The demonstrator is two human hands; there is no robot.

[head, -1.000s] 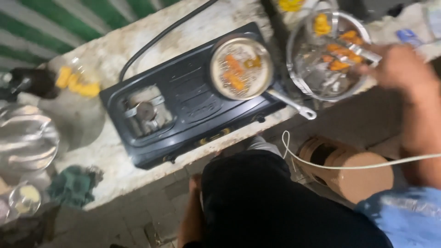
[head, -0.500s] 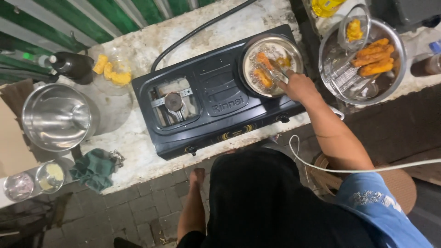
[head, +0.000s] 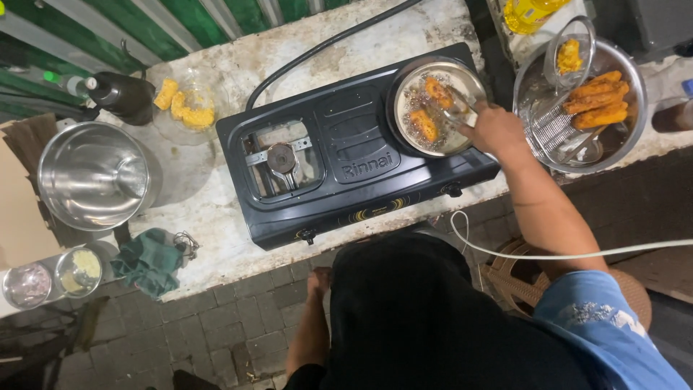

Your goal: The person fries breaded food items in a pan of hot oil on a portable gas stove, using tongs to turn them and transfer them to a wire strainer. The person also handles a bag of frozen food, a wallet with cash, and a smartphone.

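Open stove top [head: 361, 144] left of pan [head: 437, 108]; strainer bowl [head: 621, 108] crowding right.

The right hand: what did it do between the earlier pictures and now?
The right hand left the metal bowl of fried pieces and came to the frying pan, holding tongs over it. The stove stayed put.
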